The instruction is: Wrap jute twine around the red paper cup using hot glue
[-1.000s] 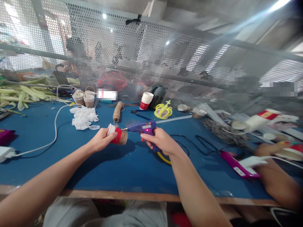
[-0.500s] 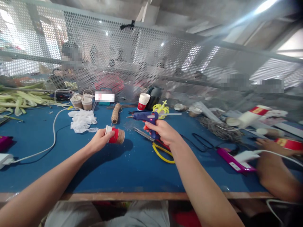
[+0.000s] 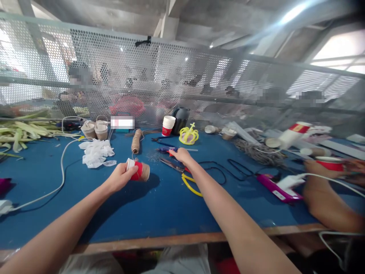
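My left hand (image 3: 122,176) is closed round a red and white paper cup (image 3: 138,171), tilted on its side above the table. Brown twine wraps the cup's base end, and a strand leads up toward the twine roll (image 3: 136,141). Out in front, my right hand (image 3: 182,156) grips a blue hot glue gun (image 3: 168,150) low at the tabletop, its nozzle pointing left. The gun's handle is mostly hidden by the hand. Scissors (image 3: 190,183) with yellow handles lie just below, partly behind my right forearm.
A cup stack (image 3: 168,125), a yellow crown-shaped piece (image 3: 188,135) and pliers (image 3: 159,141) lie farther back. White gloves (image 3: 97,153) and twine-covered cups (image 3: 101,130) are left. A purple power strip (image 3: 278,189) and grey cord (image 3: 256,152) lie right, near another person's arm (image 3: 322,194).
My right hand has brought the glue gun from above the table down to its surface. My left hand still holds the cup. The other person's hand has shifted with a red cup.
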Tool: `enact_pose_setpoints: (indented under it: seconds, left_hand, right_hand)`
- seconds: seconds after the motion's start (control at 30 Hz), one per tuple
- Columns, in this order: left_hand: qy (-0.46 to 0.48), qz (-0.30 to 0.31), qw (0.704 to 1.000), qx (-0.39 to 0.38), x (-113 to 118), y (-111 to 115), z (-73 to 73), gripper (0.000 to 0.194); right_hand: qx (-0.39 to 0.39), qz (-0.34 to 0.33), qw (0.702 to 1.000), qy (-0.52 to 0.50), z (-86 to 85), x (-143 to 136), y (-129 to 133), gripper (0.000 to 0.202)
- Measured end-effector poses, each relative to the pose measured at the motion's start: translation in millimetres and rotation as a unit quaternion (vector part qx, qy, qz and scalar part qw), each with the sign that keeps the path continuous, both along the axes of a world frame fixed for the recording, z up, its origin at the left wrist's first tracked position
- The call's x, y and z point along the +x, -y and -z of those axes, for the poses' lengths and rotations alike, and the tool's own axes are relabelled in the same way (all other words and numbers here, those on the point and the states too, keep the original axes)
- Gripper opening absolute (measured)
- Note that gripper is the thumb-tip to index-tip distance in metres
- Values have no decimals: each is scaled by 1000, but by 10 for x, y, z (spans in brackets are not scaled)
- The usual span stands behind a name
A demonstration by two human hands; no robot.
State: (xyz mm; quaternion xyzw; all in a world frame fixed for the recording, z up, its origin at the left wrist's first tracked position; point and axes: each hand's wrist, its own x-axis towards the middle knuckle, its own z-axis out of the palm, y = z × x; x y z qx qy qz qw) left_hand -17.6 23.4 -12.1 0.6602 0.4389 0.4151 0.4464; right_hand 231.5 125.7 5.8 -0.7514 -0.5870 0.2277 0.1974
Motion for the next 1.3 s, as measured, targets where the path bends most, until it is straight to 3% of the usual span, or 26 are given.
enact_pose_setpoints:
  seconds: [0.17, 0.3, 0.37, 0.5, 0.57, 0.67, 0.77, 0.93, 1.1, 1.3]
  left_hand:
    - [-48, 8, 998, 26, 7, 28, 10, 34]
    - [-102, 22, 992, 76, 26, 103, -21, 31]
    - [-133, 33, 984, 114, 45, 158, -63, 29]
    - [-166, 84, 964, 189, 93, 273, -158, 26]
    - [-185, 106, 950, 228, 115, 318, -186, 25]
    - [-196, 131, 941, 241, 131, 354, -190, 25]
    - [-178, 122, 959, 185, 127, 352, -165, 28]
    - [-26, 101, 994, -36, 145, 319, -144, 35]
    - [151, 63, 963, -213, 196, 306, -187, 37]
    - [178, 31, 950, -255, 197, 286, -183, 35]
  right_hand:
    - [71, -30, 996, 43, -161, -172, 155, 23]
    - [65, -196, 978, -19, -290, -443, 441, 40]
    - [47, -266, 961, -62, -302, -567, 579, 47]
    - [-37, -345, 919, -187, -248, -693, 753, 58]
    - [-90, -351, 890, -276, -212, -708, 794, 58]
    - [-147, -322, 836, -419, -174, -723, 831, 39]
    - [-141, -278, 792, -524, -176, -736, 854, 22]
    - [-10, -269, 797, -540, -283, -693, 892, 13]
    - [64, -271, 801, -531, -383, -635, 931, 19]
    - [117, -253, 822, -497, -406, -617, 937, 23]
